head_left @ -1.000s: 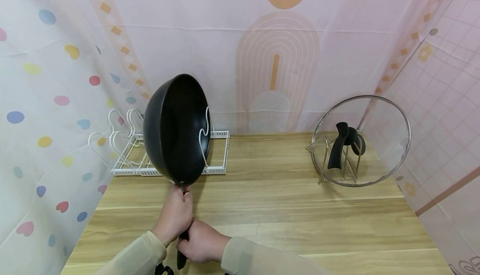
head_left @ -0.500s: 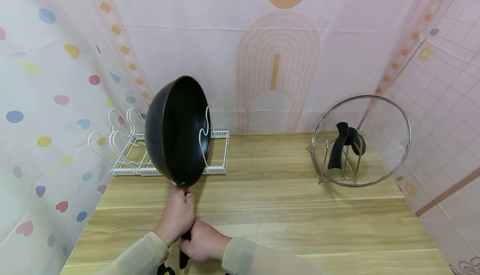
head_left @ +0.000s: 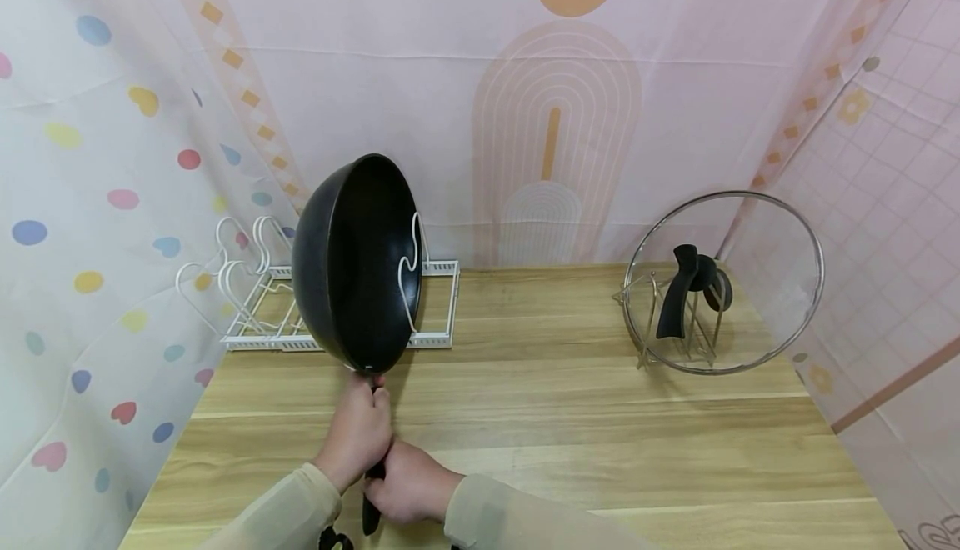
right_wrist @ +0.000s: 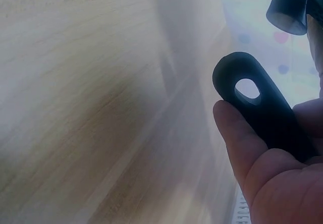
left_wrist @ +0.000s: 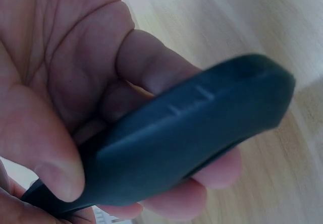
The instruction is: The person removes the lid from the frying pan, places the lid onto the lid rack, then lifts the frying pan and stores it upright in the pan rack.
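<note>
A deep black wok (head_left: 375, 267) stands on its side in the white wire rack (head_left: 431, 339), its hollow facing right and its handle pointing toward me. My left hand (head_left: 360, 429) grips the handle close to the wok's bowl. Just behind it, my right hand (head_left: 412, 483) holds the same handle nearer its end. In the left wrist view, curled fingers and a thumb surround the black handle (left_wrist: 186, 123). The right wrist view shows the handle's end (right_wrist: 267, 118), with a hanging hole, sticking out past my right thumb. The wok hides part of the rack.
At the right, a glass lid with a black knob (head_left: 701, 273) stands upright in a small metal wire stand (head_left: 643, 354). White wire dividers (head_left: 240, 283) rise left of the wok. Patterned cloth (head_left: 420, 100) hangs behind the wooden table (head_left: 570, 417).
The wok has shifted very slightly right and toward me, and both hands have moved right with the handle. Their grips look the same. Rack and lid have stayed put.
</note>
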`<state>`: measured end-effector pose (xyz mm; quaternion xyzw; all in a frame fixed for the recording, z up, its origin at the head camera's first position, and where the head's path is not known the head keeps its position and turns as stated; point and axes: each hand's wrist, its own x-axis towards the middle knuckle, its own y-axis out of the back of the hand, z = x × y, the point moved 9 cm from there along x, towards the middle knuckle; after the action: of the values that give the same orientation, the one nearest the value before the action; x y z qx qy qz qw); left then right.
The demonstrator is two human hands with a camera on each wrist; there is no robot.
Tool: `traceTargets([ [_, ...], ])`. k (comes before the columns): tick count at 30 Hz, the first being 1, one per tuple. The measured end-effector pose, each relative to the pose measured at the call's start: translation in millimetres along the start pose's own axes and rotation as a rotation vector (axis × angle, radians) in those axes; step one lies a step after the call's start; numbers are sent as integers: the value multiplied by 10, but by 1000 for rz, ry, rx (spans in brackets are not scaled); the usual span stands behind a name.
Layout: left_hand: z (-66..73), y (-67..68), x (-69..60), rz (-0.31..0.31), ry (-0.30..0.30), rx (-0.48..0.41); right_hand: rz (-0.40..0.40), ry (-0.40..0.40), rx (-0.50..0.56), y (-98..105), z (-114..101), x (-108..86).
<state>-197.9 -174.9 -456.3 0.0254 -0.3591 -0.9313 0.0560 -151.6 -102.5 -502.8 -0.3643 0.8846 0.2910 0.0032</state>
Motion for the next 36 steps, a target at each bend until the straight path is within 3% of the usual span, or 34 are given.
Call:
traceTargets([
  [36, -126, -160, 65, 34, -14, -27, 15, -68, -56, -69, 186, 62],
])
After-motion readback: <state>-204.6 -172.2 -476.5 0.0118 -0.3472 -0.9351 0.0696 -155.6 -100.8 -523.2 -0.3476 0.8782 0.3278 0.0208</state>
